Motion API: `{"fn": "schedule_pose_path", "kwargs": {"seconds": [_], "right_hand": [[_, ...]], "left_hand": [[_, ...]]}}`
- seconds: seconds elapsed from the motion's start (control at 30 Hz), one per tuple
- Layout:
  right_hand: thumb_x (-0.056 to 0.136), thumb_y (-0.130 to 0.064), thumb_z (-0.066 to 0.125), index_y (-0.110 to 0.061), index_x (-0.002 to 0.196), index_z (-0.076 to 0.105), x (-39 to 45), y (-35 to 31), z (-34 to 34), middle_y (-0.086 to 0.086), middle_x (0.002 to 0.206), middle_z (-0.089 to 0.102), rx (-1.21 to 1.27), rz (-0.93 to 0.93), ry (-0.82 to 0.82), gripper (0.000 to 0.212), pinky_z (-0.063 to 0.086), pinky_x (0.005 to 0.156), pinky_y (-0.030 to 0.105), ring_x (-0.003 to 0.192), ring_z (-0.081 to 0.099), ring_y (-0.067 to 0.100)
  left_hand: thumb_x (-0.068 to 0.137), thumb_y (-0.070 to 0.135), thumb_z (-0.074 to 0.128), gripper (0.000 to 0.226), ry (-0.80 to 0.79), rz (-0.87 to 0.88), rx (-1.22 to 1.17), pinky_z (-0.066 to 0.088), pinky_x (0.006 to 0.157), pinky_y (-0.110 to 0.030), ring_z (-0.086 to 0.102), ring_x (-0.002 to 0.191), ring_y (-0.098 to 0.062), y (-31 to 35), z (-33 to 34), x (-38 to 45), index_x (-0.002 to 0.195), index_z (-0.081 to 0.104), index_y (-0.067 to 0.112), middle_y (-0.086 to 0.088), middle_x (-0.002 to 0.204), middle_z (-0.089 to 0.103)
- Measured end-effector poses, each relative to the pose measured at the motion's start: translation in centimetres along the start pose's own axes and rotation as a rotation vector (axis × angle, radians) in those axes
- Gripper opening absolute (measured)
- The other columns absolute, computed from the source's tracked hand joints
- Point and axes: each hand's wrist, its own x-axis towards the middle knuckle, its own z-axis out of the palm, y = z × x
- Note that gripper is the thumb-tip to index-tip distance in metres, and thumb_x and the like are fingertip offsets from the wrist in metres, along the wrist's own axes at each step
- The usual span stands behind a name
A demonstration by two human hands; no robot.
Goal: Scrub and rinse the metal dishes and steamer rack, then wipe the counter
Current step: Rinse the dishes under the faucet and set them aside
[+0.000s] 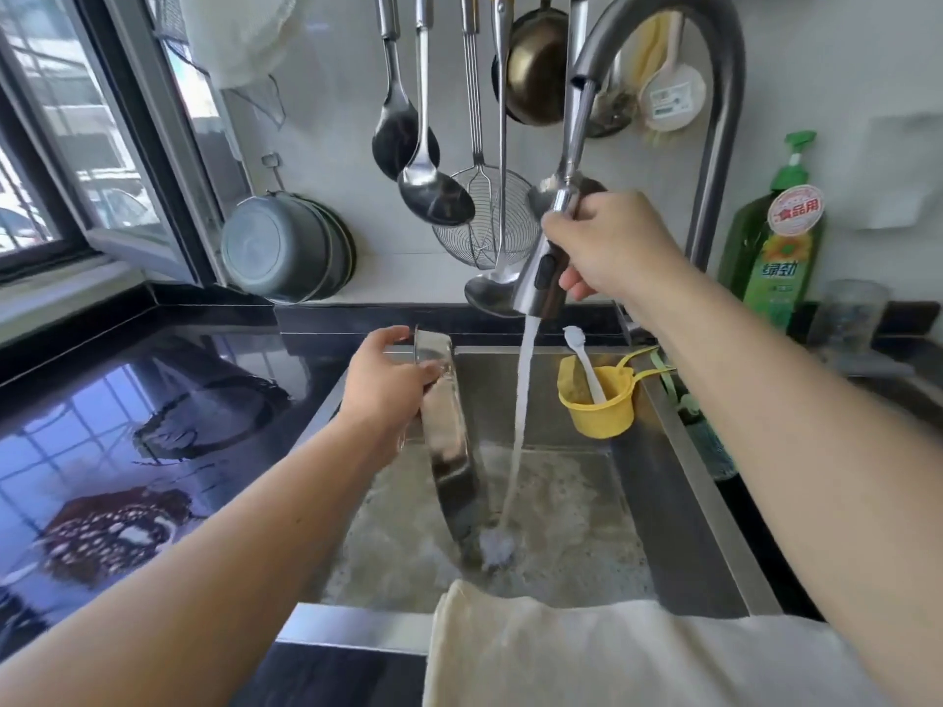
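Yellow cup (594, 405), green bottle (773, 247), glossy black counter (153, 410), perhaps cream cloth (587, 650).

A round, shiny stainless-steel dish (451, 446) stands on edge, nearly vertical, over the sink basin. Running water strikes beside its lower rim. The glossy black worktop (153, 400) to the left is wet.

Glossy black counter (153, 400) with wet soapy patches, green detergent bottle (775, 257) at back right.
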Motion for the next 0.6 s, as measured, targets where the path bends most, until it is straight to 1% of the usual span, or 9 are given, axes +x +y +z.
{"fn": "schedule_pose_path", "kwargs": {"seconds": [0.03, 0.1, 0.17, 0.3, 0.37, 0.43, 0.5, 0.53, 0.6], "right_hand": [[0.098, -0.028, 0.059, -0.012, 0.091, 0.069, -0.8, 0.3, 0.4, 0.008, 0.072, 0.071, 0.000, 0.007, -0.035, 0.019, 0.058, 0.054, 0.028, 0.056, 0.071, 0.018], [0.097, -0.027, 0.061, -0.012, 0.091, 0.067, -2.0, 0.5, 1.5, 0.009, 0.075, 0.073, 0.005, 0.022, -0.098, 0.017, 0.061, 0.058, 0.031, 0.059, 0.073, 0.021], [0.094, -0.025, 0.064, -0.012, 0.089, 0.067, -2.8, 0.5, 2.7, 0.010, 0.076, 0.073, 0.025, 0.035, -0.126, 0.015, 0.060, 0.055, 0.030, 0.058, 0.073, 0.022], [0.093, -0.023, 0.064, -0.007, 0.091, 0.070, -3.5, 0.4, 4.1, 0.013, 0.075, 0.074, 0.054, 0.063, -0.060, 0.018, 0.062, 0.053, 0.033, 0.059, 0.074, 0.024], [0.093, -0.025, 0.065, -0.007, 0.093, 0.070, -3.3, 0.7, 4.5, 0.011, 0.074, 0.074, 0.048, 0.054, -0.027, 0.018, 0.062, 0.053, 0.031, 0.056, 0.073, 0.021], [0.094, -0.027, 0.065, -0.009, 0.095, 0.070, -3.1, 1.2, 4.8, 0.008, 0.075, 0.074, 0.038, 0.047, 0.001, 0.018, 0.059, 0.050, 0.026, 0.054, 0.072, 0.017], [0.094, -0.029, 0.065, -0.011, 0.097, 0.069, -2.8, 1.8, 5.3, 0.006, 0.080, 0.074, 0.035, 0.041, 0.035, 0.019, 0.057, 0.048, 0.023, 0.056, 0.072, 0.015], [0.094, -0.030, 0.065, -0.012, 0.098, 0.069, -2.7, 2.1, 5.5, 0.005, 0.083, 0.074, 0.032, 0.036, 0.053, 0.019, 0.057, 0.048, 0.022, 0.058, 0.072, 0.015], [0.095, -0.031, 0.065, -0.014, 0.100, 0.068, -2.3, 2.5, 5.8, 0.003, 0.086, 0.073, -0.012, 0.016, 0.079, 0.018, 0.060, 0.053, 0.026, 0.062, 0.073, 0.016]], "left_hand": [[0.092, 0.001, 0.073, 0.038, -0.018, -0.036, -0.027, 0.060, 0.067, -0.036, 0.077, 0.080, -0.023, -0.4, -0.1, -0.1, 0.119, 0.060, 0.024, -0.007, 0.096, 0.077], [0.095, 0.002, 0.069, 0.025, -0.058, -0.079, -0.067, 0.059, 0.069, -0.036, 0.077, 0.079, -0.022, -1.2, 0.1, -0.2, 0.117, 0.070, 0.013, -0.007, 0.092, 0.080], [0.097, 0.002, 0.064, 0.019, -0.102, -0.096, -0.075, 0.060, 0.072, -0.038, 0.077, 0.077, -0.024, -1.8, 0.3, -0.7, 0.110, 0.076, 0.009, -0.010, 0.091, 0.080], [0.099, -0.001, 0.058, 0.022, -0.150, -0.094, -0.095, 0.062, 0.081, -0.043, 0.076, 0.085, -0.028, -2.8, 0.7, -1.5, 0.102, 0.078, 0.010, -0.012, 0.094, 0.080], [0.098, -0.003, 0.056, 0.027, -0.164, -0.102, -0.122, 0.062, 0.080, -0.042, 0.076, 0.083, -0.028, -3.1, 0.8, -1.9, 0.098, 0.079, 0.011, -0.014, 0.093, 0.080], [0.096, -0.003, 0.055, 0.032, -0.174, -0.098, -0.113, 0.062, 0.077, -0.040, 0.076, 0.081, -0.027, -3.3, 0.7, -2.2, 0.094, 0.082, 0.014, -0.014, 0.092, 0.080], [0.093, -0.001, 0.058, 0.030, -0.172, -0.068, -0.056, 0.058, 0.071, -0.032, 0.075, 0.079, -0.021, -3.8, 0.4, -2.4, 0.093, 0.082, 0.016, -0.009, 0.089, 0.080], [0.091, -0.001, 0.059, 0.029, -0.162, -0.048, -0.029, 0.056, 0.068, -0.029, 0.074, 0.077, -0.018, -4.1, 0.2, -2.5, 0.093, 0.083, 0.016, -0.008, 0.087, 0.080], [0.085, -0.003, 0.061, 0.028, -0.116, -0.016, -0.008, 0.056, 0.069, -0.030, 0.073, 0.075, -0.020, -4.5, -0.2, -2.5, 0.090, 0.082, 0.014, -0.012, 0.084, 0.079]]}}
